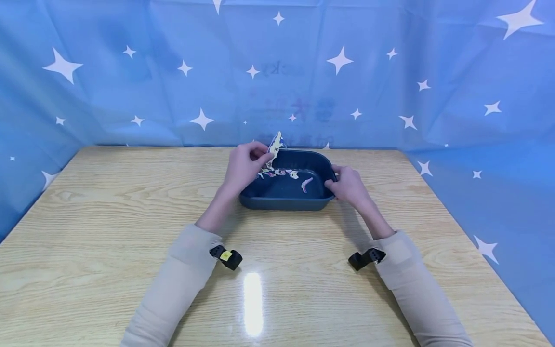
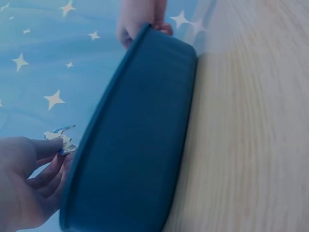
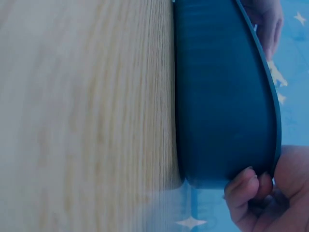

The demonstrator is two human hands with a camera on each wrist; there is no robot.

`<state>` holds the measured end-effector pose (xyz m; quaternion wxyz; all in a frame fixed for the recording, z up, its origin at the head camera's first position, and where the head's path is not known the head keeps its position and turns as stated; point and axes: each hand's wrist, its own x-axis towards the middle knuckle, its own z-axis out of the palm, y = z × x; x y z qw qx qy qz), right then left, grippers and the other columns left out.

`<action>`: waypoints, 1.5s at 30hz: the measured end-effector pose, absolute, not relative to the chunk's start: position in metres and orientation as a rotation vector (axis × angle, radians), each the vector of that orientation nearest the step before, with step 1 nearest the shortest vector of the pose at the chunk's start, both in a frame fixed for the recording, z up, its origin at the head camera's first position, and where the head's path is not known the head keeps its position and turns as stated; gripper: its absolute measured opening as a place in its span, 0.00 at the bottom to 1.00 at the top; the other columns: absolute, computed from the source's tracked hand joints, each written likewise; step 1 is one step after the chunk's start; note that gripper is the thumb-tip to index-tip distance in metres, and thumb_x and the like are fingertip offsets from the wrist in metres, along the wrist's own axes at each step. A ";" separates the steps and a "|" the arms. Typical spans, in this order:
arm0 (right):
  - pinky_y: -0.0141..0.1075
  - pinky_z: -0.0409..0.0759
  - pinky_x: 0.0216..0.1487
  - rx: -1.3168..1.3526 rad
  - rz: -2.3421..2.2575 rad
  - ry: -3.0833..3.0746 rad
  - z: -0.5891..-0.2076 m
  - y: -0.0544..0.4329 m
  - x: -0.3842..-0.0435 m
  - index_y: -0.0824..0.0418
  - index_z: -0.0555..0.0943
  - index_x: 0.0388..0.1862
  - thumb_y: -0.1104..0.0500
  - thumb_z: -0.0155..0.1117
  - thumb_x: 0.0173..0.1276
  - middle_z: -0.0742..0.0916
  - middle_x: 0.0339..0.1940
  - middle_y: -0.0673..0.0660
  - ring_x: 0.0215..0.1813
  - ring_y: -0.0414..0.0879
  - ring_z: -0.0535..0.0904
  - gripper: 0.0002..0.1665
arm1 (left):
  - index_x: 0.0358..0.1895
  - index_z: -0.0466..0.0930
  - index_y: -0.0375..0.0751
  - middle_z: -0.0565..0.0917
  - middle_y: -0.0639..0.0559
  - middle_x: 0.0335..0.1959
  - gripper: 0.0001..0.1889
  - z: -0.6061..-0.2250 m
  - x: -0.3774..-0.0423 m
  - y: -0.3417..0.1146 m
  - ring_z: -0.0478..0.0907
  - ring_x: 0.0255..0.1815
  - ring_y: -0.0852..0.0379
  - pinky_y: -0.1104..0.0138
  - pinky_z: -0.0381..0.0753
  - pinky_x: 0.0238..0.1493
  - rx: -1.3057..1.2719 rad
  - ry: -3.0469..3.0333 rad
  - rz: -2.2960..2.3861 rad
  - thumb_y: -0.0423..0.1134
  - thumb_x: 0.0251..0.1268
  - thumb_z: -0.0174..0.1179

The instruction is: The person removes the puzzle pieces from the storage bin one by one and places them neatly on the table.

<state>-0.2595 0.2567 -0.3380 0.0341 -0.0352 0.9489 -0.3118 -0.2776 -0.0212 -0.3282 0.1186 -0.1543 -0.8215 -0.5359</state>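
A dark blue oblong plastic bin [image 1: 284, 204] stands on the wooden table. Above its left end my left hand [image 1: 244, 167] pinches a flat, irregular white cutout with blue and dark print [image 1: 276, 144] between thumb and fingers; it looks like a sticker, though the material cannot be told. My right hand [image 1: 348, 185] grips the bin's right end, thumb at the rim and fingers curled round the outside wall, as the right wrist view shows. Inside the bin lie several similar small printed pieces [image 1: 294, 174] along the far side. A pinkish-purple one [image 1: 306, 184] lies apart, nearer the right end.
The light wood-grain table [image 1: 130, 217] extends around the bin on both sides and in front. Behind and to the right hangs a blue cloth [image 1: 156, 86] with white stars. A bright light reflection [image 1: 253, 303] shows on the tabletop between the forearms.
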 end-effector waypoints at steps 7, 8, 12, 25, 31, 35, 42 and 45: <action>0.37 0.80 0.24 -0.106 -0.957 2.913 -0.338 0.257 -0.259 0.71 0.60 0.77 0.62 0.54 0.74 0.74 0.10 0.53 0.23 0.60 0.82 0.36 | 0.44 0.86 0.34 0.86 0.43 0.30 0.10 -0.320 -0.274 -0.042 0.85 0.33 0.39 0.63 0.85 0.33 -0.392 -2.342 -1.722 0.38 0.68 0.67; 0.37 0.80 0.25 -0.104 -0.958 2.912 -0.338 0.257 -0.259 0.71 0.60 0.77 0.62 0.54 0.74 0.74 0.10 0.53 0.23 0.60 0.82 0.36 | 0.45 0.86 0.34 0.86 0.42 0.31 0.10 -0.320 -0.274 -0.046 0.85 0.33 0.39 0.62 0.86 0.34 -0.378 -2.341 -1.727 0.38 0.68 0.67; 0.38 0.82 0.26 -0.097 -0.955 2.903 -0.337 0.257 -0.258 0.71 0.59 0.78 0.62 0.53 0.74 0.75 0.12 0.54 0.24 0.60 0.82 0.36 | 0.46 0.86 0.32 0.86 0.40 0.33 0.11 -0.320 -0.274 -0.061 0.86 0.34 0.40 0.59 0.87 0.38 -0.324 -2.345 -1.755 0.37 0.69 0.67; 0.38 0.80 0.26 -0.098 -0.944 2.895 -0.337 0.260 -0.258 0.71 0.58 0.78 0.62 0.54 0.75 0.79 0.17 0.56 0.24 0.60 0.82 0.36 | 0.52 0.79 0.22 0.82 0.36 0.41 0.12 -0.328 -0.281 -0.110 0.81 0.25 0.65 0.72 0.85 0.36 -0.130 -2.469 -1.772 0.29 0.73 0.58; 0.44 0.84 0.30 -0.106 -0.950 2.899 -0.337 0.261 -0.259 0.71 0.59 0.78 0.62 0.54 0.75 0.75 0.13 0.54 0.24 0.61 0.82 0.36 | 0.52 0.78 0.20 0.80 0.38 0.41 0.12 -0.336 -0.283 -0.119 0.79 0.27 0.64 0.73 0.84 0.37 -0.042 -2.555 -1.798 0.28 0.73 0.55; 0.44 0.83 0.29 -0.117 -0.962 2.905 -0.337 0.262 -0.259 0.71 0.59 0.77 0.63 0.55 0.75 0.76 0.12 0.55 0.23 0.61 0.82 0.35 | 0.54 0.78 0.22 0.80 0.37 0.45 0.13 -0.341 -0.283 -0.124 0.80 0.32 0.59 0.65 0.85 0.46 0.005 -2.650 -1.776 0.28 0.74 0.54; 0.40 0.80 0.25 -0.121 -0.968 2.909 -0.338 0.261 -0.260 0.71 0.60 0.77 0.62 0.56 0.75 0.78 0.13 0.55 0.23 0.59 0.83 0.35 | 0.62 0.73 0.23 0.76 0.31 0.57 0.17 -0.347 -0.285 -0.133 0.81 0.47 0.47 0.61 0.83 0.54 0.113 -2.753 -1.871 0.27 0.74 0.53; 0.40 0.80 0.25 -0.124 -0.971 2.907 -0.339 0.262 -0.260 0.70 0.60 0.77 0.62 0.55 0.75 0.78 0.13 0.55 0.23 0.59 0.82 0.35 | 0.63 0.73 0.23 0.76 0.31 0.57 0.18 -0.348 -0.285 -0.135 0.81 0.45 0.49 0.64 0.84 0.51 0.139 -2.759 -1.898 0.26 0.73 0.54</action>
